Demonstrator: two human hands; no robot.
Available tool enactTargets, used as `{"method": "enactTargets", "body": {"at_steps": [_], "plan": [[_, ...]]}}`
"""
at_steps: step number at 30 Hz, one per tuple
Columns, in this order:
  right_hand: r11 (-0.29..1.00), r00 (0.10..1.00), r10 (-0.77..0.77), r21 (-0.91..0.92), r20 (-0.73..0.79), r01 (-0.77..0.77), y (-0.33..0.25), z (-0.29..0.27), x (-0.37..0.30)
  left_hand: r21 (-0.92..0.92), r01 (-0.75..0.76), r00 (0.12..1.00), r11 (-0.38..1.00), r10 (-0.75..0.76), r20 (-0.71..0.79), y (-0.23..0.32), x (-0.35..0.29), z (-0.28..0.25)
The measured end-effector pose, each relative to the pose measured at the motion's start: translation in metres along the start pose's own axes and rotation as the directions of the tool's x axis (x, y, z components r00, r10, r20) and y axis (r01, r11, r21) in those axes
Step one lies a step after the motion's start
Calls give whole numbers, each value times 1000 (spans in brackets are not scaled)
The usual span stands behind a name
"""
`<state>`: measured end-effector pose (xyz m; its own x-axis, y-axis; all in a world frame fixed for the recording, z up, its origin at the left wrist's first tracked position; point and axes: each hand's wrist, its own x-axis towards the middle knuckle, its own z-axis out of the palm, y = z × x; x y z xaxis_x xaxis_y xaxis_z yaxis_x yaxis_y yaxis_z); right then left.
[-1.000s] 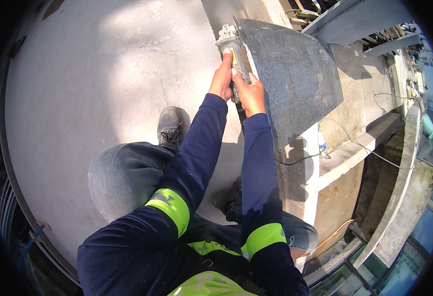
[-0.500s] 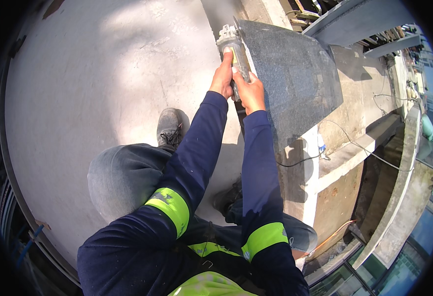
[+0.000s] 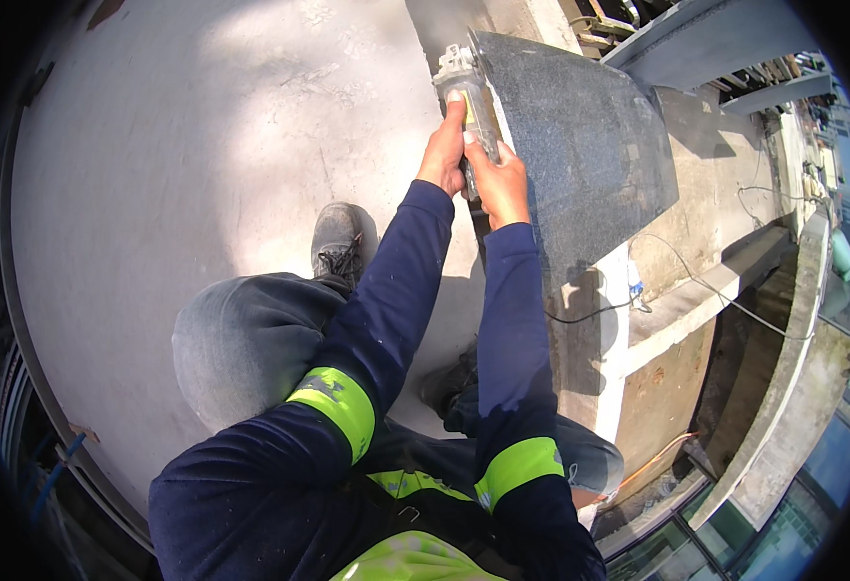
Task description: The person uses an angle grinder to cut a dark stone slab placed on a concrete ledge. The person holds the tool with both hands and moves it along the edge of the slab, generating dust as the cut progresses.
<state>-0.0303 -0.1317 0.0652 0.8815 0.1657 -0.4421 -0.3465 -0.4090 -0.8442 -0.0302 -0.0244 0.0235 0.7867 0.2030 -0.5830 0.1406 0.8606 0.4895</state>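
Note:
Both hands grip a dusty angle grinder [image 3: 473,114]. My left hand [image 3: 443,152] closes round its left side, thumb laid along the body toward the pale gear head. My right hand [image 3: 498,182] wraps the rear of the body, its thumb on top. The grinder's disc [image 3: 476,53] stands on edge, seen nearly edge-on, at the left edge of a dark grey stone slab [image 3: 585,155]. Whether the disc touches the stone I cannot tell. The slab lies on a concrete ledge to the right of my hands.
A pale floor [image 3: 124,194] spreads to the left, with my shoe [image 3: 337,237] on it. A black cord [image 3: 594,314] runs out from beneath the slab across the ledge [image 3: 681,315]. Grey beams [image 3: 706,44] stand at the far right. Beyond the concrete parapet [image 3: 778,373] is a drop toward glass panes.
The grinder and both hands sit slightly farther right and lower in the picture, and the slab and ledge shift a little the same way. The grip is unchanged.

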Motion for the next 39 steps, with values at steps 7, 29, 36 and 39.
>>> {"method": "enactTargets", "body": {"at_steps": [7,29,36,39], "plan": [[995,995,-92,26,-29,92,8,2,-3,7,-2,1000,1000,2,-17,-3,-8,-1],[1000,1000,-14,3,0,14,1,-1,2,-20,23,1000,1000,-22,17,-7,13,-7],[989,988,-144,18,-57,145,23,3,2,-20,-12,1000,1000,12,10,-12,1,-7],[992,993,-109,55,-36,111,21,3,0,-7,-12,1000,1000,12,7,-12,0,-7]]}}
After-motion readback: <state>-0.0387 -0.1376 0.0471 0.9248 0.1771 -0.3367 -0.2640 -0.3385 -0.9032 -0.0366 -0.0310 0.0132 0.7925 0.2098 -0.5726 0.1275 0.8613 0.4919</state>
